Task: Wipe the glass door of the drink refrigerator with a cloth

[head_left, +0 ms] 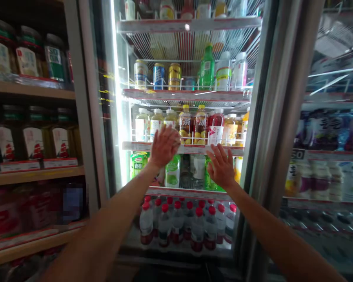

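Both my arms reach into a lit drinks fridge. My left hand (pixel 166 145) is raised with its fingers spread, in front of the bottle row on the third shelf; it holds nothing. Lower and to the right, my right hand (pixel 221 166) is also empty, fingers apart, just below the shelf's front rail (pixel 194 149). Behind them stand brown tea bottles with yellow caps (pixel 200 123), a red drink bottle (pixel 215 124) and pale white-capped bottles (pixel 142 124). A green bottle (pixel 173 172) stands on the shelf beneath. Whether either hand touches the rail I cannot tell.
Cans (pixel 174 76) and a green soda bottle (pixel 207 67) stand one shelf higher. Several red-capped water bottles (pixel 199 231) fill the fridge bottom. Metal door frames (pixel 288 117) rise at the right; wooden shelves (pixel 32 176) with bottles line the left.
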### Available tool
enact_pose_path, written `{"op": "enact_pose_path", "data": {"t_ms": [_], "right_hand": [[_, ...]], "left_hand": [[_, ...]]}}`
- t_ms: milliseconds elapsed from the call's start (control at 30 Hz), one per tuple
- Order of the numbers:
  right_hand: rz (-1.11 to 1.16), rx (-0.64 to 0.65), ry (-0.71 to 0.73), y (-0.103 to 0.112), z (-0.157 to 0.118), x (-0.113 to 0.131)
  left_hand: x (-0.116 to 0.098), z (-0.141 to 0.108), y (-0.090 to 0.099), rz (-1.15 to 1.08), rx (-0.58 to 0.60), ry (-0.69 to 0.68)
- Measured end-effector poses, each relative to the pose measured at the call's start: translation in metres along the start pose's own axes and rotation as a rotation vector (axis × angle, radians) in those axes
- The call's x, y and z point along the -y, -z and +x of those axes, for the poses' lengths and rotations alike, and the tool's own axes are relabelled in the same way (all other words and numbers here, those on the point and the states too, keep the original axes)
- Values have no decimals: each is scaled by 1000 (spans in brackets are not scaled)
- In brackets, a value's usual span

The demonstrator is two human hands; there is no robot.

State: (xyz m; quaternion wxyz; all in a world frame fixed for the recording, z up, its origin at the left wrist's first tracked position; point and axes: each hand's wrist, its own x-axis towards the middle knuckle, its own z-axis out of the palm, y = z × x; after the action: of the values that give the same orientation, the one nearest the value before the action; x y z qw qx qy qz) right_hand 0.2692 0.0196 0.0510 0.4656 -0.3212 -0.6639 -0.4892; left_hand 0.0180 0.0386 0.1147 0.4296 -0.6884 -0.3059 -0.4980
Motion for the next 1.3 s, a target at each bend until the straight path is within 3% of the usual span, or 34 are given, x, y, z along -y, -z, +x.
{"op": "enact_pose_path", "data": {"t_ms": [100, 167, 233, 367, 433, 467, 533, 633, 700, 733, 800, 933, 1000, 1067, 1133, 1233, 1300], "right_hand": [[-11, 11, -10, 0, 0, 1], [-11, 10, -8, 0, 0, 1], [-8, 4, -6, 0, 0, 1], [-6, -12, 13, 0, 0, 0], [-4, -25, 22, 0, 1, -1], [-5, -25, 23, 0, 1, 0], [-10, -21, 19, 0, 1, 0], [-12, -12, 15, 0, 1, 1], [-5, -5, 5, 0, 0, 1], [0, 1, 0, 0, 0, 1], [3, 8, -3, 0, 0, 1], [-3, -2, 11, 1, 1, 0], [-13, -7, 18, 1, 1, 1], [-27, -1, 18, 2, 2, 1], [-34, 8, 9, 2, 2, 1], [-33, 13, -2, 1, 2, 2], [-31, 12, -4, 1, 1, 2]], "left_hand": [[44, 2, 14, 70, -271, 485], [49, 2, 14, 76, -372, 613], [30, 1, 7, 43, -304, 478], [-25, -3, -9, -40, 47, -121], [-30, -4, -9, -40, 132, -267], [-23, -4, -6, -30, 130, -259], [4, -3, 4, 3, 49, -100], [50, 2, 18, 58, -174, 312], [62, 8, 19, 86, -300, 537], [59, 12, 16, 93, -328, 582], [37, 17, 7, 82, -289, 501], [-23, 23, -10, 7, -6, -63], [-32, 24, -10, -9, 103, -260], [-18, 25, -1, -4, 144, -285], [14, 27, 12, 22, 93, -108], [63, 32, 29, 95, -152, 443], [74, 33, 31, 116, -234, 617]]}}
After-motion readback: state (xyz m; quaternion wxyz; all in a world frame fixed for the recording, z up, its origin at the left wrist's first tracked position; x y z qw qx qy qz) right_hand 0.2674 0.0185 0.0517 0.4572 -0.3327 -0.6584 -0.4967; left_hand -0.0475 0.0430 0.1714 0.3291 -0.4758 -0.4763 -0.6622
